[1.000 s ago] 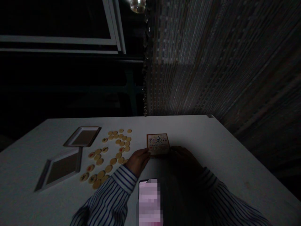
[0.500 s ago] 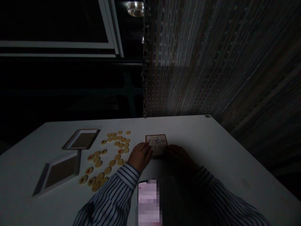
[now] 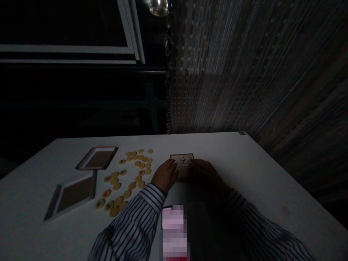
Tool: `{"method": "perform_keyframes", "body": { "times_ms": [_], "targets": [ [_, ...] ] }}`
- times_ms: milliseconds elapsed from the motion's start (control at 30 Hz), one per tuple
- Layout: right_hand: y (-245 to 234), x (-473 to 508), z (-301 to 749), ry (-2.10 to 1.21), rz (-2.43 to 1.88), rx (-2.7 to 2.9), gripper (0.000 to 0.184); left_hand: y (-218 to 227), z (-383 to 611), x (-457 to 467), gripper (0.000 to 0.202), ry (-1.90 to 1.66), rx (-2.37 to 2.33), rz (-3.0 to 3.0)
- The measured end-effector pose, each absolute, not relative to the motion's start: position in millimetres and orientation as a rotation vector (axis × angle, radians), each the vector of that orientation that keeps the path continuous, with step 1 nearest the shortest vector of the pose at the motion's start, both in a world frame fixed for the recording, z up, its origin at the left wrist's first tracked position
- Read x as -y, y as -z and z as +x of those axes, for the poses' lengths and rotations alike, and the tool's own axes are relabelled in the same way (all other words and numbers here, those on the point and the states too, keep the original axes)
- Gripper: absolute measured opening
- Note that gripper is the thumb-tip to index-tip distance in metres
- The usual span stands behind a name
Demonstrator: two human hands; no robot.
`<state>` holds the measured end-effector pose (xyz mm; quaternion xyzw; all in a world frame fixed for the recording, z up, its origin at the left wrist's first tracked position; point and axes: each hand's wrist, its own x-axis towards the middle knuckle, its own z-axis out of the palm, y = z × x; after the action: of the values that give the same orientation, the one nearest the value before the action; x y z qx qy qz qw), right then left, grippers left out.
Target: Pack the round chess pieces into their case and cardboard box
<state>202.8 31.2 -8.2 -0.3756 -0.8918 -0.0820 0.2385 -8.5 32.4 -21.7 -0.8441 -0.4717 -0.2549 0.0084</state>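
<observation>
A small box (image 3: 183, 164) with a brown border and dark brush lettering on its top lies on the white table (image 3: 269, 195). My left hand (image 3: 165, 175) closes on its left side, with the fingers over the edge. From the right, my right hand (image 3: 208, 174) grips the opposite side, its fingertips at the upper right edge. Deep shadow covers much of that hand and the near side of the box. Round wooden Chinese chess pieces (image 3: 132, 185) are scattered left of my left hand, several with red or dark characters showing.
Two shallow open trays or box halves, the far one (image 3: 99, 159) and the near one (image 3: 75, 192), lie at the left. A lit phone (image 3: 175, 232) is between my forearms. Behind the table's far edge hangs a string curtain (image 3: 206, 72).
Both hands have shifted a little farther forward along the sides of the box. The box stays in about the same place; the camera view has moved slightly.
</observation>
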Motion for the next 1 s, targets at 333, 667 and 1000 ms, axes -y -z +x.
{"method": "perform_keyframes", "body": {
  "times_ms": [333, 667, 1000],
  "targets": [
    [22.5, -37.7, 177.8, 0.227, -1.324, 2.484, 0.045, 10.8, -6.5, -42.1, 0.025, 0.791, 1.494, -2.642],
    [6.1, -41.2, 175.9, 0.177, -1.325, 2.519, 0.041, 23.3, 1.1, -61.2, 0.035, 0.809, 1.588, -2.625],
    [11.4, -67.7, 152.8, 0.187, -1.257, 2.578, 0.043, 25.0, 0.3, -61.6, 0.036, 0.740, 1.570, -2.597]
  ]
}}
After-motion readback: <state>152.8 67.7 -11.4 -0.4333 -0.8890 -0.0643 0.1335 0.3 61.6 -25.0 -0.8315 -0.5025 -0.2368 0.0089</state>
